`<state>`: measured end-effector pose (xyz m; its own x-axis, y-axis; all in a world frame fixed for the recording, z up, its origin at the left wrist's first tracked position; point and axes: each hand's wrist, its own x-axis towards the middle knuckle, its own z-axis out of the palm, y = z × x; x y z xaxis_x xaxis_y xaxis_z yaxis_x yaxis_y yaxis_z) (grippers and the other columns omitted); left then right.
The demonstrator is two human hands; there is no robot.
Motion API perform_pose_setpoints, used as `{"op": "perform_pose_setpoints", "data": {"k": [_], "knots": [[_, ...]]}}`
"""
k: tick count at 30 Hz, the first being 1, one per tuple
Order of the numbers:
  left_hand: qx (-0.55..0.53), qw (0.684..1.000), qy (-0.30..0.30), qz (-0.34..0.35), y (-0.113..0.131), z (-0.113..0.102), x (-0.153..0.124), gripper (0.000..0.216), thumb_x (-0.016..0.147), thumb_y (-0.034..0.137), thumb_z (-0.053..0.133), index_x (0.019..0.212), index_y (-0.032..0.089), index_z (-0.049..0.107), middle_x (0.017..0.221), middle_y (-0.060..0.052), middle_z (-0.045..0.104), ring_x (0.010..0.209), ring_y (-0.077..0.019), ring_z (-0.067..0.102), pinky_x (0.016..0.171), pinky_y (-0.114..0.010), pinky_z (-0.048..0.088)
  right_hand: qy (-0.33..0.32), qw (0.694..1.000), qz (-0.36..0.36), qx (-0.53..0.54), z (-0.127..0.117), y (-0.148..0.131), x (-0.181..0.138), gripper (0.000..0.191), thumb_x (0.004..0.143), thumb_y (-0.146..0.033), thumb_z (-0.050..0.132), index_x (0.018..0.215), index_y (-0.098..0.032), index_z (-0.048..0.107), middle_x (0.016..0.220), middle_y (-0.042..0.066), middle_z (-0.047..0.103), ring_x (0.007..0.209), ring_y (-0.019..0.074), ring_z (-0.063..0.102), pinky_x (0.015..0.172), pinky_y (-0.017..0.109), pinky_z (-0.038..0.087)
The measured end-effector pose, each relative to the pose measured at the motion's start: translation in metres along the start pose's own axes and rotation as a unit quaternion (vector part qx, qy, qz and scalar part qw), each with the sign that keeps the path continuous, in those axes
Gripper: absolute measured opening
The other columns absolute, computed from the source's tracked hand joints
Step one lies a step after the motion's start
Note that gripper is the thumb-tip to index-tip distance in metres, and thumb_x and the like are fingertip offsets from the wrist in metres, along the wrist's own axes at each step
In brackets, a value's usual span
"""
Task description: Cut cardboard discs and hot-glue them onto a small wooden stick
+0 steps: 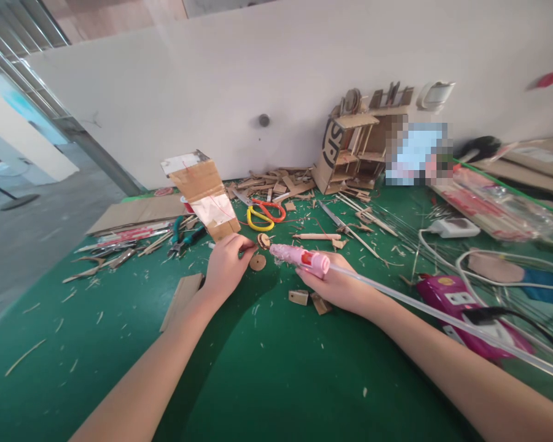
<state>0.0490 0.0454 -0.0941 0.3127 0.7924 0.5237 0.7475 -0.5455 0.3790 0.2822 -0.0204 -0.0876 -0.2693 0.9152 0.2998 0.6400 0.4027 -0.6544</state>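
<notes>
In my right hand (334, 283) is a pink hot glue gun (299, 258), its nozzle pointing left and a long clear glue stick (424, 299) trailing from its back. The fingers of my left hand (230, 261) are pinched at a small cardboard wheel piece (263, 240), close to the nozzle. A flat round cardboard disc (258, 263) lies on the green table just below. Two small folded cardboard pieces, one of them pale (298, 298) and one brown (321, 303), rest below the glue gun. A cardboard strip (181, 301) lies partly behind my left forearm.
Scissors (265, 215) with orange and yellow handles lie beyond my hands, before a heap of cardboard scraps (276, 184). A small cardboard shelf (350, 150) stands against the wall. Pliers (179, 236) sit at left; a purple power strip (465, 313) with cords is at right.
</notes>
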Motion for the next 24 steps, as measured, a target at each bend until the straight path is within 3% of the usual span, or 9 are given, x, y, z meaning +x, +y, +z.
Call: {"op": "perform_pose_setpoints", "data": {"k": [24], "knots": [[-0.039, 0.999, -0.004, -0.036, 0.005, -0.0033, 0.0004, 0.011, 0.082, 0.029, 0.059, 0.076, 0.02, 0.06, 0.077, -0.001, 0.067, 0.071, -0.0171, 0.062, 0.068, -0.029, 0.047, -0.001, 0.999, 0.025, 0.029, -0.0032, 0.0006, -0.002, 0.021, 0.084, -0.033, 0.05, 0.068, -0.02, 0.051, 0.064, -0.001, 0.055, 0.055, 0.0112, 0.048, 0.051, 0.023, 0.035]]}}
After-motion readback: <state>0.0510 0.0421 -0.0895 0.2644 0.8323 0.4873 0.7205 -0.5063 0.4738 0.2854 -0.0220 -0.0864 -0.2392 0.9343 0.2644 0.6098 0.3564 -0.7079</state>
